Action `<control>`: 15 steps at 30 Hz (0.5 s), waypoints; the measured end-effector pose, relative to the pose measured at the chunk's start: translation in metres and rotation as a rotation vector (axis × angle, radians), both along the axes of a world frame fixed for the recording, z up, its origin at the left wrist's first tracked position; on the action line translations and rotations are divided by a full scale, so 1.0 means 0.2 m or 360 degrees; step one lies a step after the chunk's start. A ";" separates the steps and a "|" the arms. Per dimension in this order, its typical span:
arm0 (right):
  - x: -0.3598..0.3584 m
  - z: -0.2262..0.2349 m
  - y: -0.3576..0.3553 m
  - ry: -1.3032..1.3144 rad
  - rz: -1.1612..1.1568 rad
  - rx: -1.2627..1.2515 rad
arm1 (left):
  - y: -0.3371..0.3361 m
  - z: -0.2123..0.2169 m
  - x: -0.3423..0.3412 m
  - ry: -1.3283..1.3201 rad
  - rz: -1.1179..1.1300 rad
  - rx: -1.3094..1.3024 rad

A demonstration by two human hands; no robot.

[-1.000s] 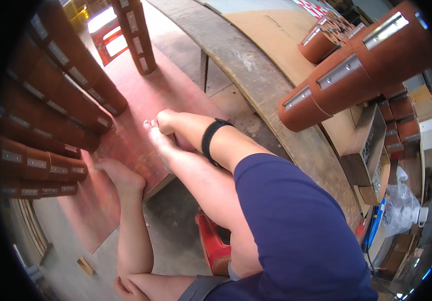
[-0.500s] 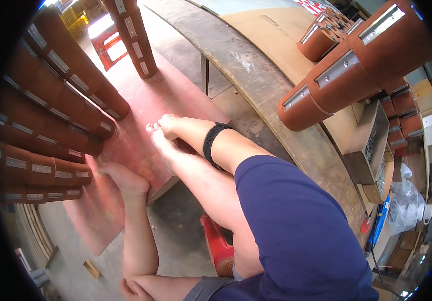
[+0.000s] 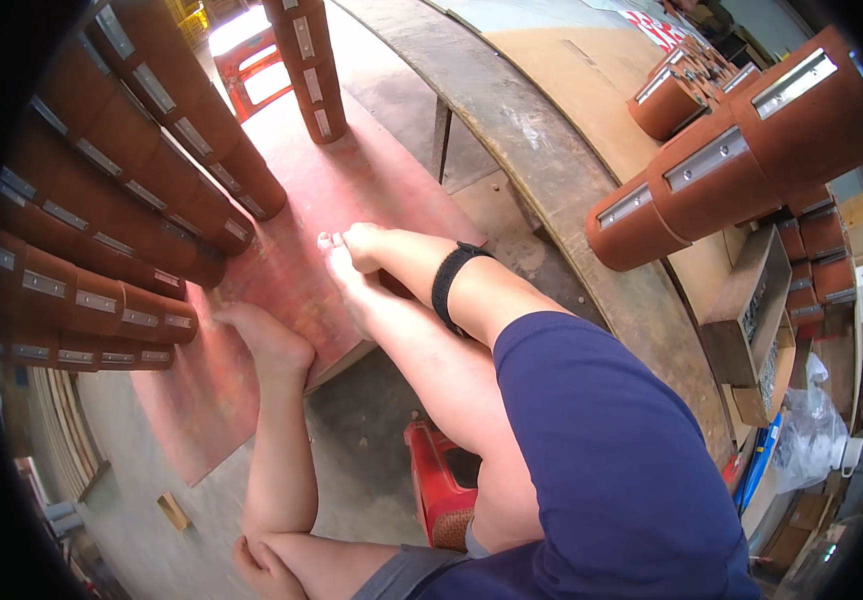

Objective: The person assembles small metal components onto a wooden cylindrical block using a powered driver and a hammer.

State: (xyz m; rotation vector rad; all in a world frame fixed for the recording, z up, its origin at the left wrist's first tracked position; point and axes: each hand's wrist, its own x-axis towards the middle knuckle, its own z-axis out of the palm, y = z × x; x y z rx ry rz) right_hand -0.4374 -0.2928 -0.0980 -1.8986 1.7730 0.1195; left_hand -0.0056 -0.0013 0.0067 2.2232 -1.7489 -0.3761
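Note:
My right hand (image 3: 363, 247) is at the front of my bare right foot (image 3: 341, 278), its fingers curled down against the foot's side. What lies under the fingers is hidden. A black band (image 3: 456, 285) circles my right forearm, below a navy sleeve. Low in the view, my left hand (image 3: 263, 572) lies against my bent left knee, its fingers only partly showing. Both feet rest on a reddish board (image 3: 196, 430). Stacks of red-brown cylinders (image 3: 166, 250) with metal strips let into their sides stand on it to the left. Neither hand touches them.
To the right runs a worn bench (image 3: 541, 170) bearing another stack of red-brown cylinders (image 3: 691, 165). Beside it sit a wooden box (image 3: 751, 310) of small metal parts, a blue tool (image 3: 759, 460) and a clear plastic bag (image 3: 811, 430). A red stool (image 3: 441, 490) stands below me.
The whole scene has shifted slightly to the right in the view, as the camera turned. Both hands keep their places at my right foot and left knee.

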 end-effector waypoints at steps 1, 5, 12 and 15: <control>0.01 0.02 0.00 -0.0005 0.0013 0.0000 | -0.01 0.01 -0.01 -0.0005 0.0013 0.0000; 0.02 0.06 0.00 0.0055 0.0137 -0.0067 | -0.01 -0.05 0.02 0.0091 0.0100 -0.0013; -0.06 -0.10 -0.04 -0.0195 0.0006 -0.0235 | 0.00 -0.08 0.06 0.0237 0.0144 -0.0084; -0.02 -0.14 0.01 -0.0012 0.0095 -0.0177 | 0.01 -0.10 0.05 0.0236 0.0119 -0.0173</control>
